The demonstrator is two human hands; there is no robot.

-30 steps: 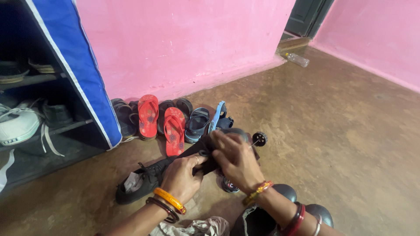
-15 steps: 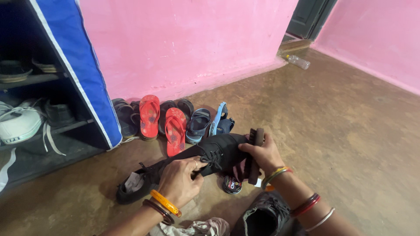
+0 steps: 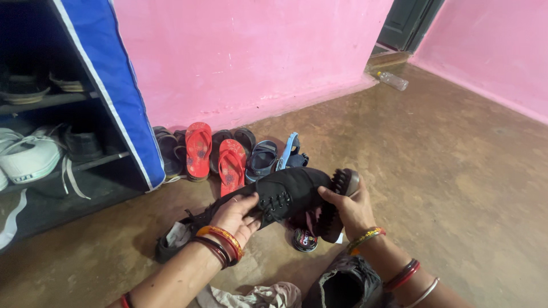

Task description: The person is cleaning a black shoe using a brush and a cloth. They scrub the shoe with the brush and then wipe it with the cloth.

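Left hand [image 3: 237, 215] is clutching the black shoe [image 3: 285, 194] by its laces while right hand [image 3: 349, 208] is gripping the brush [image 3: 338, 202] against the toe, so polish could easily be smearing onto her fingers.

You're in a home, by the look of it: a bare room with pink walls [image 3: 257, 51] and a brown floor [image 3: 445, 159]. Sandals [image 3: 231, 162] line the wall beside a blue fabric shoe rack [image 3: 108, 97], and a doorway [image 3: 408, 23] opens in the corner.
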